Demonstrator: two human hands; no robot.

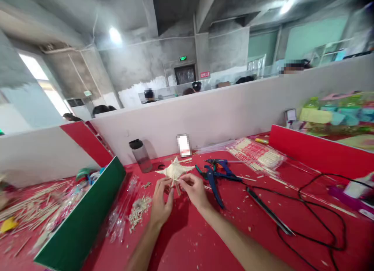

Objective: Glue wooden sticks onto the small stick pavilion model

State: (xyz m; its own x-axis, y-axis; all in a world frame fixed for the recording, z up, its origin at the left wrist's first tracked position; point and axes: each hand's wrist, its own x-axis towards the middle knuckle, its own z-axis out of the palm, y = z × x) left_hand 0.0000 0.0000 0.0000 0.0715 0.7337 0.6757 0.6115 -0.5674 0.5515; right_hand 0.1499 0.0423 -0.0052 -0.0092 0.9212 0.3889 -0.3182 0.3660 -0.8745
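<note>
Over the red tabletop, a pale star-shaped piece (175,170) that looks built of thin wooden sticks is held up between my hands. My left hand (162,199) pinches its lower left side with thumb and fingers. On the lower right, my right hand (194,189) grips it near the bottom point, fingertips close to the left ones. Blue-handled pliers (214,187) lie just right of my right hand. Behind them rests a blue glue gun (223,166). A few small stick ends under the piece are partly hidden by my fingers.
A dark-capped bottle (142,156) and a lit phone (184,145) stand by the white partition (204,115). Bagged sticks (260,154), a cutter knife (271,212) and a black cable (318,203) lie right. Stick offcuts (139,212) and a green divider (84,216) are left. People sit beyond.
</note>
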